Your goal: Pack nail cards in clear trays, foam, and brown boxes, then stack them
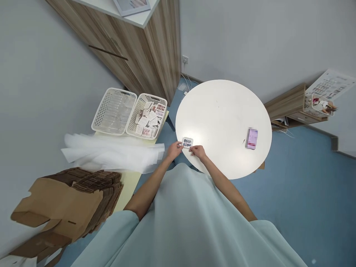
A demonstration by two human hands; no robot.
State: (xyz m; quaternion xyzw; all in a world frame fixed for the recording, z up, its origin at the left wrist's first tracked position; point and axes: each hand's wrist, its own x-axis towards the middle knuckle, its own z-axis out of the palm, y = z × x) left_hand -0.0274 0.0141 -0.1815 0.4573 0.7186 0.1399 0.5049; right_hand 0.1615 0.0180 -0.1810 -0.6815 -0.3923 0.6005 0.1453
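Observation:
A small pale nail pack (187,142) sits at the near left edge of the round white table (222,107). Two rows of dark blue, nail-shaped pieces show on its face. My left hand (175,150) pinches its left side, thumb towards the pack. At its lower right corner, the fingers of my right hand (197,151) are closed on the edge. Whether the pack rests on the table or is held just above it, I cannot tell.
Left of the table stand a basket of clear plastic cases (114,111) and a basket of nail cards (147,118). White packing sheets (114,152) and flattened cardboard boxes (63,200) lie nearer me. A purple blurred item (251,138) lies on the table's right.

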